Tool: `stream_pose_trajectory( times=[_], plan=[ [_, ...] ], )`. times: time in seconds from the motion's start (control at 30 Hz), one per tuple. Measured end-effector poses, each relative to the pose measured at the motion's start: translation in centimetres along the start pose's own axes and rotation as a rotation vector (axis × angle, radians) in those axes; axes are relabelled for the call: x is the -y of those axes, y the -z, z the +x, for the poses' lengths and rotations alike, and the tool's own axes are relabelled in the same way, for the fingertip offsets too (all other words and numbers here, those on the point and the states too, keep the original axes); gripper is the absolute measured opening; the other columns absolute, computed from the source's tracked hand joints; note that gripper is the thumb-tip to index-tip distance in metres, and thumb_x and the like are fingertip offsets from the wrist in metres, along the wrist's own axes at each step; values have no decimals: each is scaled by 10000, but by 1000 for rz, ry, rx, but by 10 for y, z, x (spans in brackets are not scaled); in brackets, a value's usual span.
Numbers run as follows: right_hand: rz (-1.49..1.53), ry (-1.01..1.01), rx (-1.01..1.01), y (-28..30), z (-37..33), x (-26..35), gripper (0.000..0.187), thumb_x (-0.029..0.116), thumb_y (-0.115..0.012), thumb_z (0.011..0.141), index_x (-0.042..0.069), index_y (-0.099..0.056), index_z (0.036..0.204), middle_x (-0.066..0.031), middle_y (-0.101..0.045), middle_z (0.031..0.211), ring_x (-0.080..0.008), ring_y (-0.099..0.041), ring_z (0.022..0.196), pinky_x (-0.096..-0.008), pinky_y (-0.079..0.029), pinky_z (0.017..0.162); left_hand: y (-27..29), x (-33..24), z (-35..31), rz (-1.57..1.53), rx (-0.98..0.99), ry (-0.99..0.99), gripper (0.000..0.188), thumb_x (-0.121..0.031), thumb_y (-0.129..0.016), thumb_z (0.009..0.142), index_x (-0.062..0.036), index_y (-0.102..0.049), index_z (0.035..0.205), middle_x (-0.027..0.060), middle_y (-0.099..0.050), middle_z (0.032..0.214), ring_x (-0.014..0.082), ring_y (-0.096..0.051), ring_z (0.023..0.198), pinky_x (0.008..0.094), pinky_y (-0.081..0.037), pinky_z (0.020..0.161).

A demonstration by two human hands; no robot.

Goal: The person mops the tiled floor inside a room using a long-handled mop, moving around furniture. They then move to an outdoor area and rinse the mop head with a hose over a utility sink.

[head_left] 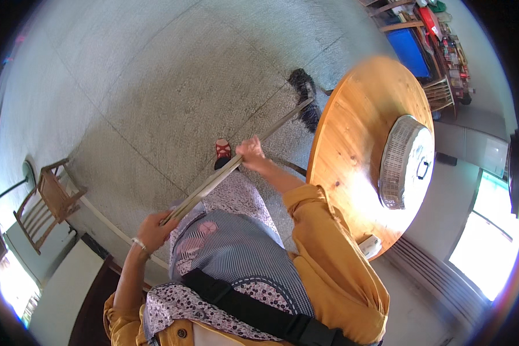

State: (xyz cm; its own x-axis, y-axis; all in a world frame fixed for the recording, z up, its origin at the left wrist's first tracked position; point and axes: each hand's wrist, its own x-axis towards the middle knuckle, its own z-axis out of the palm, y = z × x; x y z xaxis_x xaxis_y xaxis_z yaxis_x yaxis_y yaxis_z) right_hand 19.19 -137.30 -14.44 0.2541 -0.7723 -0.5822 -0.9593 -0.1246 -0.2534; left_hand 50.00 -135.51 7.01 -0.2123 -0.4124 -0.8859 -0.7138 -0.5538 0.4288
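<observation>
Yellow sleeves [343, 259] pushed up, we wrap our left hand [153, 232] round the near part of a long pale pole [209, 187] and our right hand [251, 151] farther along it, its dark shaggy mop head [301, 85] on the grey floor [155, 86] beyond, left of the round wooden table [352, 121].

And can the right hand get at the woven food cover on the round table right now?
Probably not directly: the right hand is wrapped around the long handle and would likely need freeing first. Nothing visible blocks the woven food cover itself.
</observation>
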Motion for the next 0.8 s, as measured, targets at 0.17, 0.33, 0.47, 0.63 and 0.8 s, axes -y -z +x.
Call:
stream_pose_trajectory(
  times=[0.17, 0.33, 0.47, 0.63, 0.8],
  plan=[
    [99, -92, -163, 16, 38, -71, 191, 122, -625, 548, 161, -541, 715, -91, -473, 841, -284, -432, 921, -467, -179, 953, 12, -86, 41, 25, 28, -85, 367, -269, -533, 760, -13, -543, 1023, -13, -396, 462, 50, -377, 400, 210, -312, 372],
    [17, -16, -219, 22, 46, -30, 204, 184, -610, 596, 190, -552, 791, -82, -479, 875, -290, -410, 968, -521, -137, 923, 38, -87, 14, -97, 6, 21, 345, -221, -529, 769, 1, -532, 1033, -32, -414, 507, 44, -365, 407, 206, -292, 364],
    [-5, 37, -79, 59, 73, 40, 172, 195, -556, 654, 197, -570, 825, -71, -500, 898, -278, -437, 949, -555, -127, 891, 91, -70, -30, -120, -93, 97, 331, -182, -530, 774, 11, -518, 1042, -41, -416, 537, 37, -366, 414, 196, -280, 358],
    [228, 176, -183, 111, 114, 91, 150, 210, -547, 669, 182, -611, 802, -51, -544, 816, -279, -458, 915, -555, -148, 874, 163, -109, -60, -21, -144, 143, 328, -176, -543, 768, 21, -519, 1029, -55, -401, 506, 25, -356, 383, 181, -270, 334],
    [287, 231, -282, 125, 175, 77, 135, 150, -503, 686, 194, -603, 765, -48, -537, 784, -231, -480, 887, -549, -196, 858, 221, -152, -30, -60, -172, 187, 318, -154, -550, 765, 24, -517, 1027, -56, -403, 489, 27, -346, 358, 175, -253, 318]
  ],
)
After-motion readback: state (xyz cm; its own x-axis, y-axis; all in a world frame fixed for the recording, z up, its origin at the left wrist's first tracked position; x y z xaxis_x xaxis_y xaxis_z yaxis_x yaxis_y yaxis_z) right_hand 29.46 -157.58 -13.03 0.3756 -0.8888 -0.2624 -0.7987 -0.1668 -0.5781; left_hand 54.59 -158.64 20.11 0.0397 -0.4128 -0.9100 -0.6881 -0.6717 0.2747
